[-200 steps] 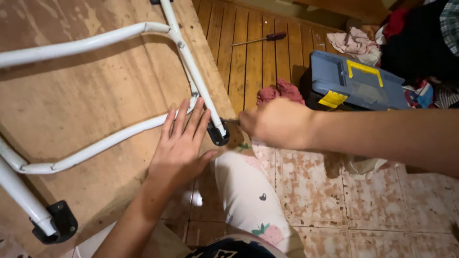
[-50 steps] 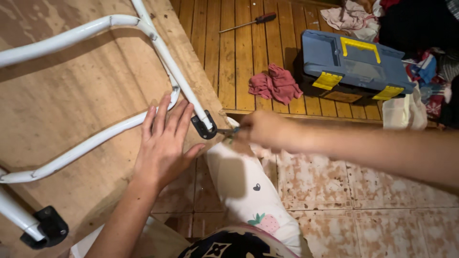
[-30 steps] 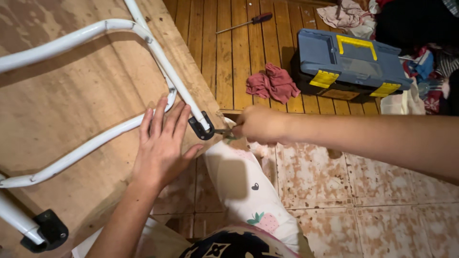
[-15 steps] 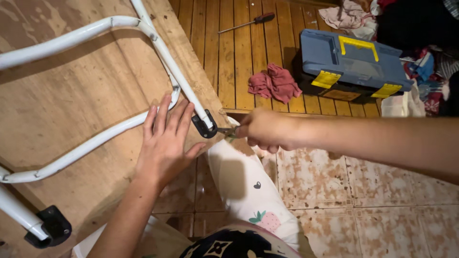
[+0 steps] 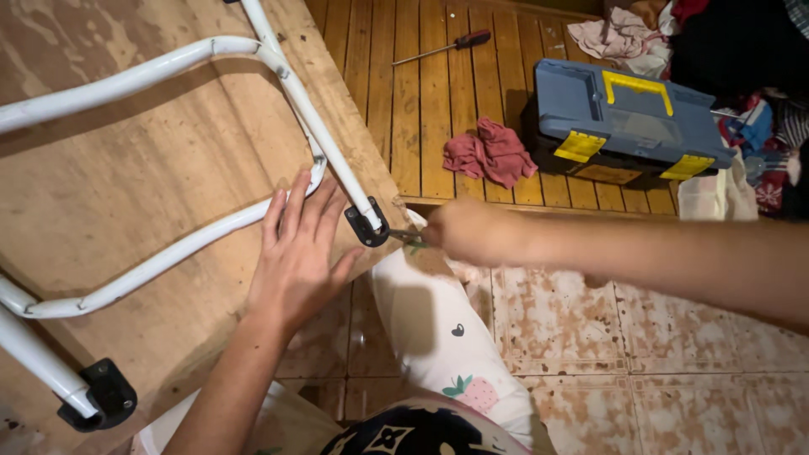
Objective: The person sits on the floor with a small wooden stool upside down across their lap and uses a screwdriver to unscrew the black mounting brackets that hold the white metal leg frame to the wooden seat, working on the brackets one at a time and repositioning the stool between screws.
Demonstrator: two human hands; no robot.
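A white metal tube frame (image 5: 168,253) lies across a worn wooden board (image 5: 126,160). My left hand (image 5: 299,253) rests flat on the board, fingers spread, touching the tubes near a black foot bracket (image 5: 368,226) at the board's corner. My right hand (image 5: 463,232) is closed around a small tool whose metal tip (image 5: 406,238) points at that bracket; the tool's handle is hidden in my fist. My knee in white printed fabric (image 5: 430,329) sits just below the bracket.
A blue toolbox with yellow latches (image 5: 628,126), a red rag (image 5: 490,153) and a red-handled screwdriver (image 5: 438,49) lie on the wooden slat floor. Piled clothes fill the top right. A second black foot bracket (image 5: 103,398) is at the bottom left. Stained tiles (image 5: 640,337) lie beneath my right arm.
My right hand has stayed at the bracket, shifting and twisting slightly with the tool. My left hand keeps pressing in the same place. The view has drifted a little.
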